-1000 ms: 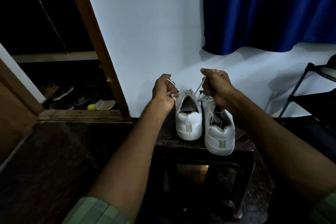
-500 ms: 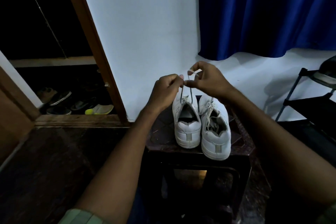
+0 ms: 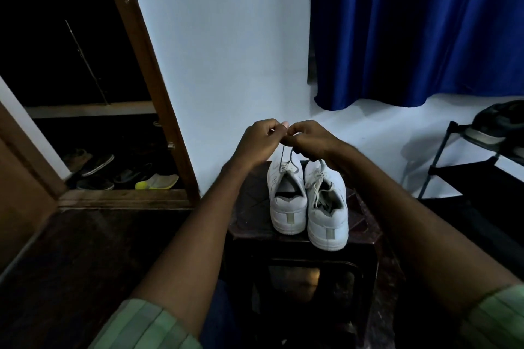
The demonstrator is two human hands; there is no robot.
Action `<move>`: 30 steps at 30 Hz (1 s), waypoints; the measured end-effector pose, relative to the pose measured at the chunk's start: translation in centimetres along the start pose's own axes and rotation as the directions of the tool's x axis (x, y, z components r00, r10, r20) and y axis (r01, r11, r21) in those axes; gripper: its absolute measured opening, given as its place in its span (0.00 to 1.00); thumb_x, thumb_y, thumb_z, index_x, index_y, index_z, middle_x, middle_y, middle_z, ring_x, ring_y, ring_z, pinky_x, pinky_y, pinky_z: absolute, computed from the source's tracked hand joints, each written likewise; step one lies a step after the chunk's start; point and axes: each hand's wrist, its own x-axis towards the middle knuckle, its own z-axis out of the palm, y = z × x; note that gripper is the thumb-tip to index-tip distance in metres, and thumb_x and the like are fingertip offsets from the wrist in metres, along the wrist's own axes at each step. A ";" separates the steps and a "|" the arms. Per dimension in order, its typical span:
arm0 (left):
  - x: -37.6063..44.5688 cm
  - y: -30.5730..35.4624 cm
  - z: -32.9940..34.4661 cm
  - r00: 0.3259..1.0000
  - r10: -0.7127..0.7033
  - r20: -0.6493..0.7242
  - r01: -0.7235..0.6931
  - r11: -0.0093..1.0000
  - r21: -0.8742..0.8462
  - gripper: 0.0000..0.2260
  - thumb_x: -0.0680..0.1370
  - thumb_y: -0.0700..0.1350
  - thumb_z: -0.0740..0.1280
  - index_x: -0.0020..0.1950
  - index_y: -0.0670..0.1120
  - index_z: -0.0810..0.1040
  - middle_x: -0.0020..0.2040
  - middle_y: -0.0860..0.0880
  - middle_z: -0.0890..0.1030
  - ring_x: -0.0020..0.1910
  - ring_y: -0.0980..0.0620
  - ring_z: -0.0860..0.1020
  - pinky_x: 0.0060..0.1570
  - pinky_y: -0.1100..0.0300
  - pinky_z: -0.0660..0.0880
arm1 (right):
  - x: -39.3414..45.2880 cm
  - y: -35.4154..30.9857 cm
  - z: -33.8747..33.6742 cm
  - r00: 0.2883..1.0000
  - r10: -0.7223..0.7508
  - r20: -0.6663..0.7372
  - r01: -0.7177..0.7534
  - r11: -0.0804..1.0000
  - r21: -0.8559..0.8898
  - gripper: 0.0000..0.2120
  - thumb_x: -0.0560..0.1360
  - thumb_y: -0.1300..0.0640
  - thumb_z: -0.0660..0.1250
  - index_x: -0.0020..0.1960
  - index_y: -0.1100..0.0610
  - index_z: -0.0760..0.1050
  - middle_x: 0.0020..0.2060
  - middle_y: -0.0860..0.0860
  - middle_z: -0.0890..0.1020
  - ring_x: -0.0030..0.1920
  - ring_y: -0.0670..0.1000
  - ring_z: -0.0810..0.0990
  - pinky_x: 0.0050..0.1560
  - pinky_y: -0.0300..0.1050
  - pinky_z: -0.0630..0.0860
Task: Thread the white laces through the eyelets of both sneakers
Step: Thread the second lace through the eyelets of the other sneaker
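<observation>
Both hands meet above the left sneaker, each pinching an end of its lace.

Your left hand [image 3: 259, 142] and right hand [image 3: 307, 139] touch at the fingertips, each grip clamped on one end of the thin white lace [image 3: 287, 163], which drops straight down and slightly toward you to the top eyelets of the white low-top left sneaker [image 3: 286, 195]. That shoe stands heel-near, toe-far on the dark small table [image 3: 249, 207], touching the white right sneaker [image 3: 326, 207], whose lace lies loose. Both hands sit equally near.
</observation>
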 end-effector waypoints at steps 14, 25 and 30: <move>-0.1 7.2 -6.6 1.000 0.028 0.013 -0.030 0.983 0.180 0.18 0.86 0.54 0.60 0.44 0.51 0.85 0.34 0.52 0.79 0.35 0.51 0.76 0.40 0.57 0.69 | -0.8 -9.3 -5.0 0.986 0.138 -0.090 -0.107 0.952 0.286 0.09 0.79 0.54 0.71 0.51 0.60 0.81 0.30 0.49 0.69 0.26 0.46 0.61 0.26 0.39 0.58; 1.3 13.2 -10.4 0.995 0.019 -0.101 -0.003 0.988 0.155 0.16 0.81 0.47 0.65 0.35 0.44 0.73 0.31 0.50 0.68 0.33 0.49 0.64 0.36 0.57 0.62 | -2.3 -16.8 -7.3 0.989 0.125 0.076 -0.134 0.984 0.114 0.10 0.82 0.57 0.63 0.47 0.60 0.80 0.31 0.51 0.73 0.26 0.46 0.65 0.26 0.38 0.63; 1.4 15.4 -12.5 0.992 0.076 -0.102 -0.053 0.976 0.211 0.16 0.77 0.57 0.70 0.42 0.47 0.88 0.35 0.49 0.81 0.35 0.48 0.74 0.37 0.57 0.69 | -2.9 -18.4 -8.6 0.966 -0.120 -0.228 0.137 0.989 0.060 0.06 0.73 0.64 0.70 0.45 0.66 0.85 0.31 0.54 0.78 0.27 0.47 0.67 0.27 0.40 0.62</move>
